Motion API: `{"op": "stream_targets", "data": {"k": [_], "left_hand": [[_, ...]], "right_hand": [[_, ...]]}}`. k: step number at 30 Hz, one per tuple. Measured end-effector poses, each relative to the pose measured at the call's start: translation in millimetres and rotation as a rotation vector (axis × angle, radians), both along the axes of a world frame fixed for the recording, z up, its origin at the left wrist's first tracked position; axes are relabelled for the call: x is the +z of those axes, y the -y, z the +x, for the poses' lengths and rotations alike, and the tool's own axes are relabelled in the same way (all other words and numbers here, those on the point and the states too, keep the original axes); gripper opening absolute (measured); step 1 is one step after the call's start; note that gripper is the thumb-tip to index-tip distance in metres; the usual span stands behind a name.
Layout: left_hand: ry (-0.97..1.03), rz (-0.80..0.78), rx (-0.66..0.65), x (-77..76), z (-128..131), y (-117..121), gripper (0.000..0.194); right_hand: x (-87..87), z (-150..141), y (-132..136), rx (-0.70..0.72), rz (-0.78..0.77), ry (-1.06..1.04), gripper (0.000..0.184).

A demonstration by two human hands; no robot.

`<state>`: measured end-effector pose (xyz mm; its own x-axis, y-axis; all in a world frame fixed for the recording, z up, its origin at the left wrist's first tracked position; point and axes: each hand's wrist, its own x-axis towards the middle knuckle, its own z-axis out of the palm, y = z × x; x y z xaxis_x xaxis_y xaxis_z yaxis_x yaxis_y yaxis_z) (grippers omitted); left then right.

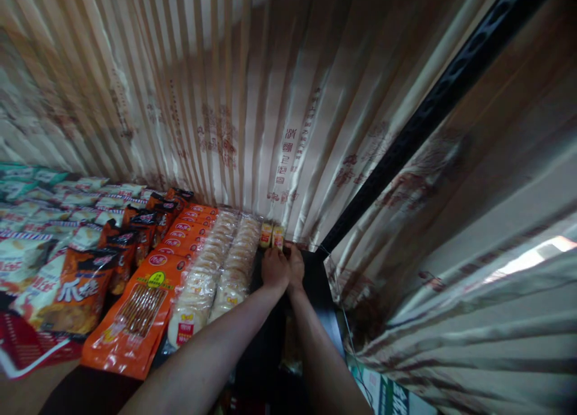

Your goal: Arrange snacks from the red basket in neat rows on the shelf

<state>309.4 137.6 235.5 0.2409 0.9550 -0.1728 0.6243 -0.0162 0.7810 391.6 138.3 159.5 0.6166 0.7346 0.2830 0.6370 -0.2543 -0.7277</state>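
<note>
- The two hands are close together at the back of the black shelf (318, 295), near its corner.
- The left hand (274, 269) is bent in at the near end of two little yellow packs (265, 236). I cannot tell if it is gripping one or just touching.
- The right hand (296, 268) is right beside the left hand. Its fingers are curled, but I cannot tell if it has anything in it.
- The little yellow packs stand side by side at the back, next to the curtain (252, 132).
- Just left of them are two long rows of round, pale food in clear wrap (192, 301).
- Next come flat orange packs (135, 313), one behind another, with brown sticks showing in the front one.
- Farther left are puffy orange and black bags (83, 285), then lots of white bags (27, 258), and green bags (18, 186) at the far left.
- A black post with holes (406, 144) leans across the view on the right.
- A thin wire (349, 337) hangs by the shelf, above a green and white box (392, 397).
</note>
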Motion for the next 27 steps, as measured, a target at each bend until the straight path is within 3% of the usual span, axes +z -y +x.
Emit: {"op": "stream_targets", "data": {"k": [11,21,27], "left_hand": [[-0.091,-0.014,-0.141,-0.4,-18,40,0.038],[-0.103,-0.108,-0.126,8.2,-50,93,0.040],[-0.142,-0.097,-0.152,10.8,-67,118,0.039]], "right_hand": [[13.7,-16,44,-0.069,-0.135,0.014,0.027],[36.4,-41,105,-0.151,-0.162,0.099,0.032],[37.9,-59,142,-0.154,-0.169,0.114,0.036]]}}
